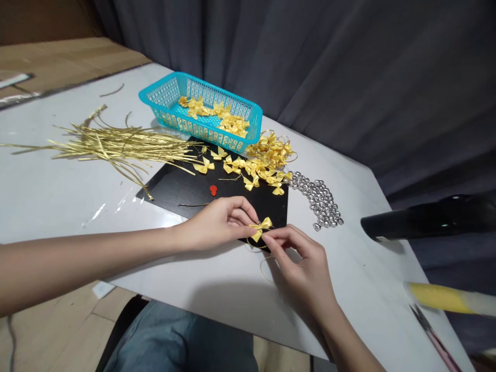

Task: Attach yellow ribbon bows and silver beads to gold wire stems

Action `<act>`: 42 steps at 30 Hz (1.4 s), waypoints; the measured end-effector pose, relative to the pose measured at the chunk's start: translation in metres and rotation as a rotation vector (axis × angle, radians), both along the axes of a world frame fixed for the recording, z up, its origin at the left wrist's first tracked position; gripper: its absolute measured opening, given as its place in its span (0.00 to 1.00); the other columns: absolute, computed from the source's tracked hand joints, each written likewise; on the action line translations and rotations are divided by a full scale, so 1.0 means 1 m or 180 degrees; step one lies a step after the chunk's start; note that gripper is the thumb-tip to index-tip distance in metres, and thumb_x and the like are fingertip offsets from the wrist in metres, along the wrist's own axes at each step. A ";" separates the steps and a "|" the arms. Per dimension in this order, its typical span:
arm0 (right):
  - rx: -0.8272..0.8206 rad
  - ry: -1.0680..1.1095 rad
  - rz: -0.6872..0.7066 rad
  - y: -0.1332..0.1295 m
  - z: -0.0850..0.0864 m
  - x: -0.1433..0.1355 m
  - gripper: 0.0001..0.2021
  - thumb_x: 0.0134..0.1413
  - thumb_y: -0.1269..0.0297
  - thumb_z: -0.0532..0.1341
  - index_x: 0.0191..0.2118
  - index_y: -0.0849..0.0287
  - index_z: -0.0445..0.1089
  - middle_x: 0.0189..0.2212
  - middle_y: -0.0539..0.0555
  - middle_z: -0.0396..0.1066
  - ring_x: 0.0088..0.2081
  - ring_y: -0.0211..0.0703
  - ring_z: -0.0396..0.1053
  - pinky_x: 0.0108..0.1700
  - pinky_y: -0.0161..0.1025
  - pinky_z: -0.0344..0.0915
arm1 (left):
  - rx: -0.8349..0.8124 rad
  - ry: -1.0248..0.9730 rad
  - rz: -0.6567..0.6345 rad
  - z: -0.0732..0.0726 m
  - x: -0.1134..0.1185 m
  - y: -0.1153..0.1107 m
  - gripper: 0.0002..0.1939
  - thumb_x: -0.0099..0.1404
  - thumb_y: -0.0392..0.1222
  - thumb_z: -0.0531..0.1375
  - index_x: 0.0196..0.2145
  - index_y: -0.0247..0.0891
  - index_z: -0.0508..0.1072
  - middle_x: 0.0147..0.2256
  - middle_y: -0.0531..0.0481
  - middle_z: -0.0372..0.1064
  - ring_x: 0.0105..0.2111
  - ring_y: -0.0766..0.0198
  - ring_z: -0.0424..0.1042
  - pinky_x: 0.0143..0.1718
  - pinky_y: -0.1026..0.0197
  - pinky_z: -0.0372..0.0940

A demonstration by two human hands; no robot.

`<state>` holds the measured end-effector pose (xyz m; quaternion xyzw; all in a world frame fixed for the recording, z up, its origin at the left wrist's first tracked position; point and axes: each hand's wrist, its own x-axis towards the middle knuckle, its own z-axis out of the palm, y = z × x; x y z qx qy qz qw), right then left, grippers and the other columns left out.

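Observation:
A small yellow ribbon bow is held between both hands above the near edge of a black board. My left hand pinches the bow's left side between thumb and fingers. From the right, my right hand has its thumb and forefinger closed at the bow's lower right, where a thin gold cord hangs in a loop. Whether that hand grips the cord or the ribbon is hard to make out. More yellow bows lie scattered on the board just beyond my hands.
A blue plastic basket with bows inside stands at the back. Gold cords lie in a bundle at left. Silver beads are heaped at right, near a black cylinder. Scissors and a yellow-and-white object lie at the right edge.

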<state>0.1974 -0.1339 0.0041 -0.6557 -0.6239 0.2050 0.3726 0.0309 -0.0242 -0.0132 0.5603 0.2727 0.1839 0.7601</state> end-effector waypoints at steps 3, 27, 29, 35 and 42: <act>-0.0002 0.0005 -0.0003 0.000 0.000 -0.001 0.07 0.60 0.67 0.62 0.31 0.59 0.74 0.25 0.50 0.71 0.27 0.37 0.67 0.29 0.33 0.63 | 0.0009 0.0004 0.0002 0.001 0.000 0.000 0.09 0.59 0.34 0.66 0.34 0.35 0.69 0.28 0.53 0.74 0.31 0.67 0.74 0.34 0.66 0.64; -0.0171 0.0055 -0.0078 0.000 0.003 -0.003 0.07 0.59 0.65 0.61 0.30 0.57 0.74 0.24 0.51 0.73 0.26 0.39 0.67 0.27 0.35 0.64 | -0.0016 0.0034 0.0036 0.003 0.001 -0.001 0.09 0.59 0.33 0.66 0.34 0.34 0.68 0.27 0.53 0.74 0.29 0.68 0.73 0.34 0.66 0.63; -0.0193 0.0059 -0.0090 0.000 0.003 -0.002 0.07 0.59 0.65 0.61 0.30 0.57 0.74 0.24 0.51 0.73 0.26 0.39 0.68 0.28 0.35 0.64 | -0.0004 0.0042 0.0037 0.003 0.001 -0.001 0.09 0.59 0.33 0.66 0.34 0.34 0.68 0.27 0.53 0.74 0.30 0.69 0.72 0.34 0.67 0.63; -0.0162 0.0078 -0.0070 0.000 0.003 -0.002 0.07 0.58 0.65 0.62 0.29 0.58 0.73 0.23 0.50 0.72 0.25 0.38 0.67 0.27 0.34 0.63 | 0.0036 0.0037 0.0009 0.001 0.001 -0.001 0.09 0.59 0.34 0.66 0.34 0.34 0.68 0.28 0.53 0.74 0.30 0.68 0.73 0.34 0.67 0.63; -0.0203 0.0087 -0.0092 0.001 0.002 -0.002 0.07 0.58 0.65 0.61 0.30 0.58 0.74 0.24 0.51 0.73 0.25 0.39 0.67 0.27 0.35 0.64 | 0.0083 0.0045 0.0012 0.002 0.000 -0.002 0.08 0.59 0.34 0.66 0.34 0.35 0.68 0.28 0.52 0.75 0.30 0.67 0.73 0.34 0.66 0.63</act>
